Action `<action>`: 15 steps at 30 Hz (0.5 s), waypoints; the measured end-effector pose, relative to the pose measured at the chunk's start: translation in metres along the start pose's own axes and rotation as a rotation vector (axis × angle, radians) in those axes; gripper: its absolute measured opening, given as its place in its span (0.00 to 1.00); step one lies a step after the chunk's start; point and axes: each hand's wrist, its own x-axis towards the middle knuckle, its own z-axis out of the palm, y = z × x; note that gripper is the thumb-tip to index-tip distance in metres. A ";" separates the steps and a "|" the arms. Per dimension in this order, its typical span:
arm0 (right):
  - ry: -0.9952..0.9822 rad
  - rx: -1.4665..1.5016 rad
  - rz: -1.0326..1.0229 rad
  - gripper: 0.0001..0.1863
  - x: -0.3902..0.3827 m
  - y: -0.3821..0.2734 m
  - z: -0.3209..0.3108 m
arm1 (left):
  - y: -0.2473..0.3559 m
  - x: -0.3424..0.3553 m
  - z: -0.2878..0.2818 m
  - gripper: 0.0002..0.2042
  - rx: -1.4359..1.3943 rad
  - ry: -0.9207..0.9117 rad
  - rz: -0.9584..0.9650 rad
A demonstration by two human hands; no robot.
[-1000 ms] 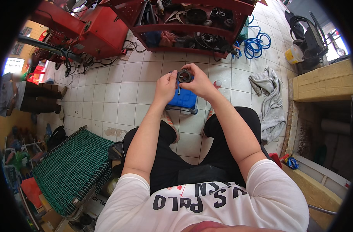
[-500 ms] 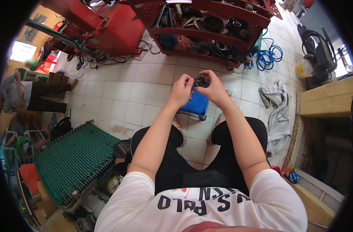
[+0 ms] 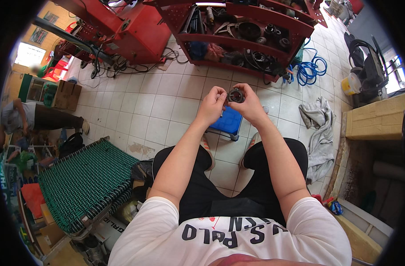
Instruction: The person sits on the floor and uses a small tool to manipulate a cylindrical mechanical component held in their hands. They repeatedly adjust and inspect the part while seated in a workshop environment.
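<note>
Dark ring part (image 3: 232, 96): in the head view, held up over the front of the blue stool (image 3: 229, 119), its round opening turned toward the camera.
Right hand (image 3: 251, 106): pinching the ring between thumb and fingers, at its right side.
Left hand (image 3: 211, 106): fingers curled and bunched together just beside the ring – whether they touch it, I cannot tell.
Small metal piece (image 3: 221, 114): a pale bit showing just below the left fingers, too small to make out.
Change at the ring: a second ago the left thumb and fingers were against it too; now they sit at its edge – my reading is that the right hand bears it, leaving the left for finer handling.
Beyond the hands: a red tool cart (image 3: 251, 43) stands on the tiled floor (image 3: 162, 99).
</note>
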 end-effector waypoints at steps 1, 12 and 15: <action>0.001 0.002 -0.001 0.33 0.000 -0.001 0.000 | -0.001 0.000 0.001 0.09 0.012 -0.007 -0.007; 0.008 -0.004 0.004 0.32 0.002 0.007 -0.001 | 0.004 -0.001 0.002 0.11 0.104 0.027 -0.044; 0.027 -0.009 0.018 0.32 0.003 0.005 0.000 | 0.001 -0.002 0.001 0.10 0.055 0.014 -0.003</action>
